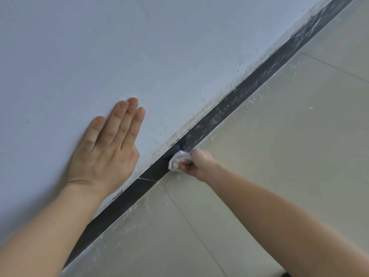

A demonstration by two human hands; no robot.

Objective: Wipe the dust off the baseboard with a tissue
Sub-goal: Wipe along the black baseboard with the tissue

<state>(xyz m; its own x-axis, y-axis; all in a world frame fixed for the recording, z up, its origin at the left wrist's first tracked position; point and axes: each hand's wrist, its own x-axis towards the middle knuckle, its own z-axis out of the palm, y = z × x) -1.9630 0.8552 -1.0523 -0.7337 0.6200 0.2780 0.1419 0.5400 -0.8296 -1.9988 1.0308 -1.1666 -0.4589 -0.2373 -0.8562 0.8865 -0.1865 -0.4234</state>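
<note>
Pressing a wadded tissue to the dark baseboard, the right hand grips it; left hand lies flat, unclenched.

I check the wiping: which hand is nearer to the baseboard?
Right. The right hand presses the tissue against the baseboard. The left hand lies flat on the wall above it.

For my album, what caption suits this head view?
Right hand presses a wadded tissue to the dusty dark baseboard; left hand lies flat on the wall.
</note>
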